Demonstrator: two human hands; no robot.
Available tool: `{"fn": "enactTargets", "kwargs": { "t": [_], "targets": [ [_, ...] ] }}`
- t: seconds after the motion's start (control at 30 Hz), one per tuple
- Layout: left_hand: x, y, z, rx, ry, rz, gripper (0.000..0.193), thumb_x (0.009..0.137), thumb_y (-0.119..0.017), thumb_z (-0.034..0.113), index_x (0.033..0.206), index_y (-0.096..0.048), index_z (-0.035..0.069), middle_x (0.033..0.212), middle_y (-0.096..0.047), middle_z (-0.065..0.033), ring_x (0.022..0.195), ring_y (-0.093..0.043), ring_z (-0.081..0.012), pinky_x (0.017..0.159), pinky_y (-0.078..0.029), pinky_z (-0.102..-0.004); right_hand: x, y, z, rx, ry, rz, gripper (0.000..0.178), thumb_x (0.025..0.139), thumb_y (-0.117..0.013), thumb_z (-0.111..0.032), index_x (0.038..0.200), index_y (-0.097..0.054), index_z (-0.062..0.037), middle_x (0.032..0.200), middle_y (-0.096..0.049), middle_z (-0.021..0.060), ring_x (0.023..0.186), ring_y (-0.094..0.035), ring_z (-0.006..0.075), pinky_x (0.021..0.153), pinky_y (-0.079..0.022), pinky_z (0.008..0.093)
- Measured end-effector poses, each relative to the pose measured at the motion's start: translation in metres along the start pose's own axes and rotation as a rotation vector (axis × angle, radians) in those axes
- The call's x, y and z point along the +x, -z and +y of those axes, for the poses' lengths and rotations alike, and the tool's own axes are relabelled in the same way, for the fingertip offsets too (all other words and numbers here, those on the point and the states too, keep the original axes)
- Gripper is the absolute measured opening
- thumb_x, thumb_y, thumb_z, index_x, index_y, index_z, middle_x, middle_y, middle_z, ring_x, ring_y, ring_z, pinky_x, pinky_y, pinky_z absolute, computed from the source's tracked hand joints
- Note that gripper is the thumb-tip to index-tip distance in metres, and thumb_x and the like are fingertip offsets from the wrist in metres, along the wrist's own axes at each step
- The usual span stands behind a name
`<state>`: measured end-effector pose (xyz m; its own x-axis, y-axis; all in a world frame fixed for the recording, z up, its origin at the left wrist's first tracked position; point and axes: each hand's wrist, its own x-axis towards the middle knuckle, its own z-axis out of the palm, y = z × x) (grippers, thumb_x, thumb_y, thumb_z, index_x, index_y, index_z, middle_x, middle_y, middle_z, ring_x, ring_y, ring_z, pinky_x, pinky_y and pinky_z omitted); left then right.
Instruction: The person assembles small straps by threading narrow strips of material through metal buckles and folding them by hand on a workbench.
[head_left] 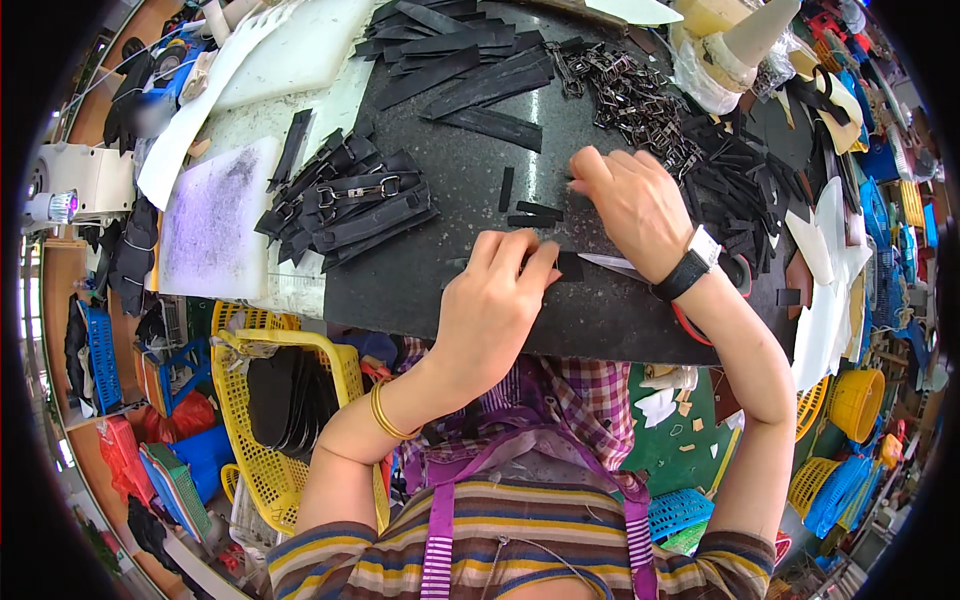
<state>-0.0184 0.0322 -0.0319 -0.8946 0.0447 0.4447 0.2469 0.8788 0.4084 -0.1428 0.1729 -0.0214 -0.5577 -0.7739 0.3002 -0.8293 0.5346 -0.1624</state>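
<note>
My left hand (pixel 495 305) is closed in a pinch at a black strip (pixel 570 267) near the table's front edge, and its fingers partly cover the strip. Above the table to its right, my right hand (pixel 635 205) has curled fingers with the tips pressed together; whatever they hold is hidden. Between the hands lie short narrow black strips (pixel 535 215). Red-handled scissors (pixel 690 325) rest partly under my right forearm, their blades (pixel 612 263) pointing toward my left hand. To the left is a stack of black straps with metal buckles (pixel 375 190).
Long black strips (pixel 480 65) spread across the far table. A heap of small metal buckles (pixel 635 100) and a pile of short black pieces (pixel 735 185) lie right. White cutting boards (pixel 215 220) stand left. A yellow basket (pixel 240 400) with black pieces sits below the table's left edge.
</note>
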Motion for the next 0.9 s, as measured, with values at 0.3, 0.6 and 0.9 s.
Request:
{"fn": "enactTargets", "kwargs": {
  "t": [0.3, 0.6, 0.9],
  "targets": [
    [-0.002, 0.025, -0.02, -0.683, 0.299, -0.207, 0.017, 0.076, -0.068, 0.002, 0.093, -0.066, 0.001, 0.087, -0.064, -0.0052, 0.079, -0.06, -0.0146, 0.068, -0.048, -0.0249, -0.027, 0.028, -0.017, 0.771, -0.248, 0.015, 0.011, 0.081, -0.062, -0.005, 0.091, -0.065, -0.0017, 0.076, -0.064, 0.0112, 0.066, -0.062, 0.0195, 0.061, -0.048, 0.029],
    [-0.005, 0.037, -0.014, -1.175, 0.445, -0.236, 0.017, 0.085, -0.062, 0.001, 0.101, -0.065, -0.002, 0.098, -0.064, -0.0056, 0.089, -0.06, -0.0103, 0.08, -0.048, -0.023, -0.036, 0.033, -0.04, 1.504, -0.586, -0.4, 0.017, 0.088, -0.058, -0.007, 0.101, -0.063, 0.0032, 0.083, -0.066, 0.0051, 0.074, -0.061, 0.0081, 0.068, -0.049, 0.0225],
    [-0.003, 0.031, -0.012, -0.738, 0.27, -0.186, 0.016, 0.078, -0.068, 0.002, 0.093, -0.064, -0.001, 0.093, -0.063, -0.0083, 0.086, -0.062, -0.0166, 0.072, -0.05, -0.0288, -0.041, 0.022, -0.055, 1.223, -0.483, -0.125, 0.029, 0.083, -0.062, -0.006, 0.11, -0.058, 0.0025, 0.086, -0.068, 0.0103, 0.075, -0.064, 0.0137, 0.068, -0.05, 0.0257]
  ]
}}
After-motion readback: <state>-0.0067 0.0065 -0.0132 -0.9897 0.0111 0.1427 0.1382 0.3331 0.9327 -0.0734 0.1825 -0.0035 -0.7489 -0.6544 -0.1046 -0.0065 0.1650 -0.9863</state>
